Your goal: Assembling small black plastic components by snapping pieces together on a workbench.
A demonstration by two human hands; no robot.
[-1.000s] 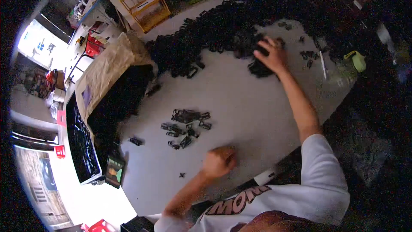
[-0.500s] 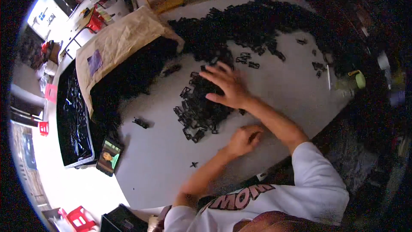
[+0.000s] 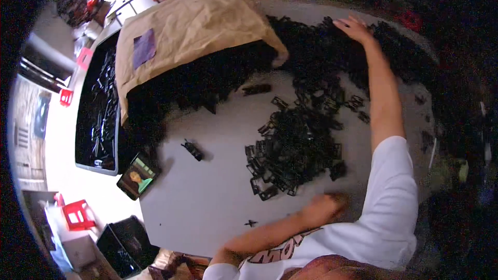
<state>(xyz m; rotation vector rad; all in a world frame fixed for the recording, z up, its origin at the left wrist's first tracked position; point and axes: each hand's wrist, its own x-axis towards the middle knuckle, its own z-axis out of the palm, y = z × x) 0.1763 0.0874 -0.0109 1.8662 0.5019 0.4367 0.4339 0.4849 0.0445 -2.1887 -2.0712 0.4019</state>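
My right arm reaches far across the table. My right hand [image 3: 355, 28] lies over the long far heap of black plastic parts [image 3: 311, 52], fingers stretched out, and no held part shows. Near the front edge is my left hand [image 3: 328, 207], smeared by motion and bent inward, so its fingers cannot be made out. Just beyond it sits a nearer pile of small black frame-shaped plastic parts [image 3: 295, 150], with openings in them. A loose black part [image 3: 192, 150] lies left of this pile, and a small cross-shaped black piece [image 3: 251, 223] rests near my left forearm.
Brown paper [image 3: 197, 26] covers more black parts at the left. Beside it stands a black tray [image 3: 98, 109] of dark pieces. A phone [image 3: 138, 176] leans near the tray's corner. A black bin [image 3: 127, 246] and a red basket [image 3: 79, 215] are at the lower left.
My right hand has gone from above the near pile to the far heap. My left hand has shifted slightly toward me. The whole view has turned, so the table's things appear further right.
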